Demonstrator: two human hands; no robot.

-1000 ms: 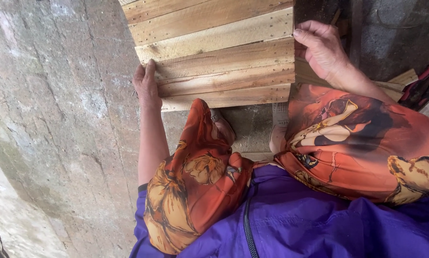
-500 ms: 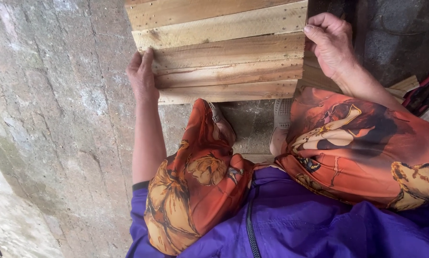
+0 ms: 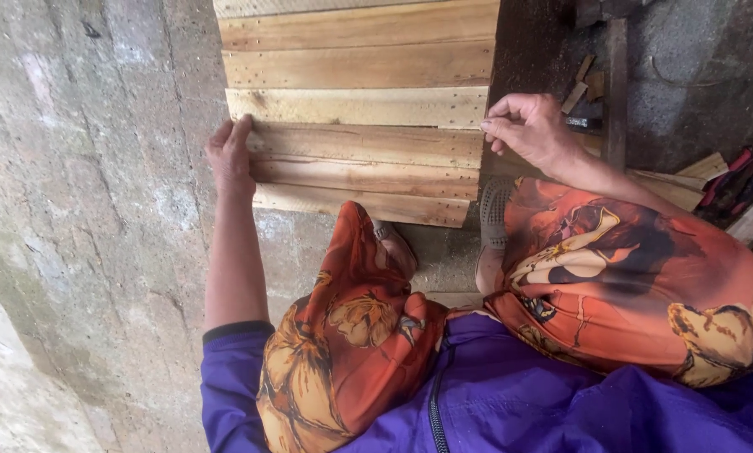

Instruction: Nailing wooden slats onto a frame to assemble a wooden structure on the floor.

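Note:
A panel of pale wooden planks (image 3: 360, 109) lies on the concrete floor in front of my knees. My left hand (image 3: 230, 158) grips the left end of one middle plank (image 3: 368, 144), fingers laid along its edge. On the opposite side, my right hand (image 3: 529, 130) pinches that plank's right end with curled fingers. I am squatting, with orange patterned trousers (image 3: 611, 277) and a purple jacket (image 3: 494, 403) filling the lower part of the view.
My sandalled feet (image 3: 494, 214) stand just below the panel's near edge. Small wood scraps (image 3: 584, 80) and a dark wooden strip (image 3: 617, 84) lie to the right, with red-handled tools (image 3: 733, 172) farther right. Rough concrete (image 3: 91, 210) spreads to the left.
The view has tilted, so the panel now sits lower and more central. My right hand has come down from the panel's upper right corner to the middle plank's right end.

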